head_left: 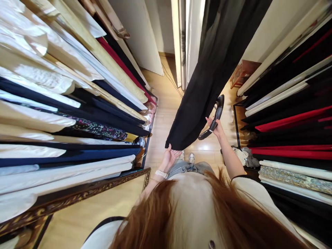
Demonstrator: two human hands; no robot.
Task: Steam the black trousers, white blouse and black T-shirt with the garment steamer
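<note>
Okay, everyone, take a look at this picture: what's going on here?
A person stands between racks of folded fabric. Their right hand grips a black shoe, and their left hand is at the hem of a long black garment hanging in front of them. An ornate gilt frame sits to their lower left.

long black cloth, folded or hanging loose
Hanging loose: the long black cloth drapes unfolded in one length, its lower corner by the bare left hand.
</note>
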